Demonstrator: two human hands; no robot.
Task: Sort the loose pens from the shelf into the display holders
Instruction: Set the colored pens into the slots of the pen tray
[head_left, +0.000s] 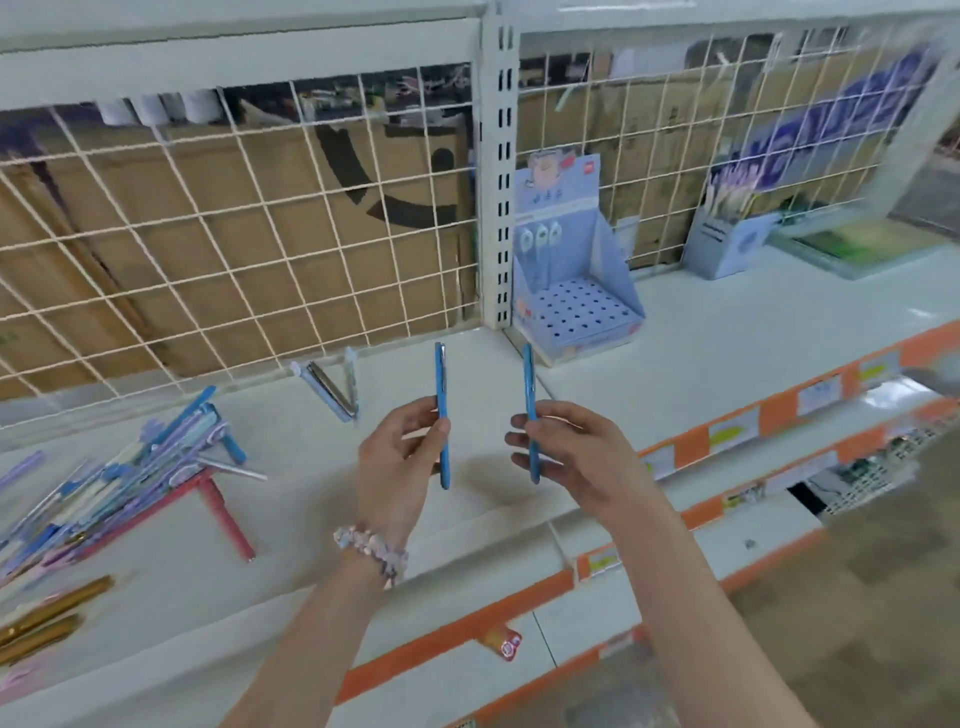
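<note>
Holding one blue pen apiece, both hands are raised above the white shelf (727, 332).

Left hand (397, 457): thumb and fingers pinched around the left blue pen (442, 415) at mid-barrel. Long axis near vertical; upper end toward the wire grid back (234, 234), lower end hanging below the palm. A beaded bracelet (371, 551) sits on this wrist.

Right hand (566, 452): fingers curled onto the right blue pen (530, 410), thumb side pressing the barrel. Long axis near vertical, upper end leaning slightly left. The two pens stand roughly parallel, apart, neither touching the shelf.

Loose pen pile (119, 483): blue, lilac and white pens, heaped at far left of the shelf, mostly lying on a diagonal; blurred, count not legible. Two red pens (223, 512) lie at its right edge. Gold pens (47, 618) lie nearer the front edge.

Three pale pens (332, 387): lying near the grid, beyond the left hand.

Perforated display holder (576, 306): light blue card box just right of the upright post, its holes unfilled. Second holder (727, 244): further right, with pens standing in it.
</note>
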